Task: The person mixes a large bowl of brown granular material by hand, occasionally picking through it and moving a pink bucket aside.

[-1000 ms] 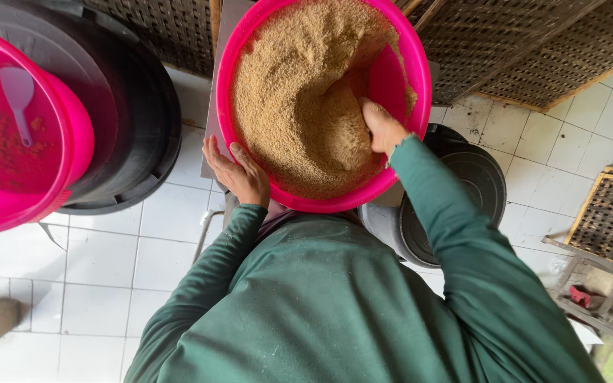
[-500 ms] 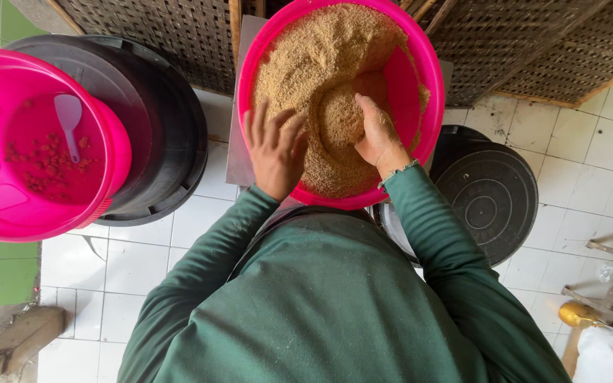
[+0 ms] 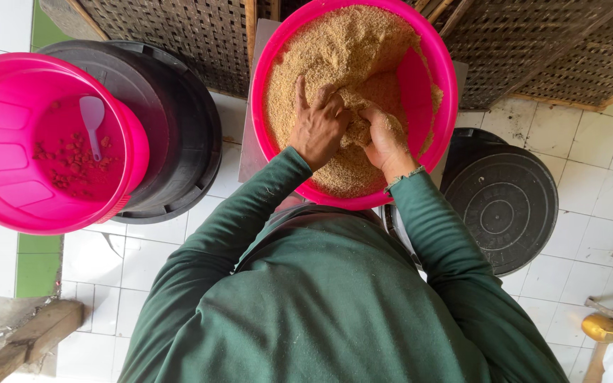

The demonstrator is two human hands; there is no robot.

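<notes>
A large pink basin (image 3: 443,106) in front of me is heaped with tan, crumbly meal (image 3: 342,50). Both my hands are inside it, near the front. My left hand (image 3: 316,126) lies on the meal with its fingers spread and the fingertips pushed in. Right beside it, almost touching, my right hand (image 3: 383,140) is curled around a clump of the meal. A bare patch of the basin's pink wall shows just beyond my right hand. My green sleeves reach down to both wrists.
At the left, a second pink basin (image 3: 8,170) with red-brown pellets and a white scoop (image 3: 92,117) rests on a black bin (image 3: 179,142). A black lidded bin (image 3: 509,206) stands at the right. Wooden lattice crates (image 3: 179,28) line the back. White tiled floor lies below.
My left hand has moved from the basin's near rim up into the meal beside my right hand. My right hand has closed on a clump. The view has shifted slightly to the right.
</notes>
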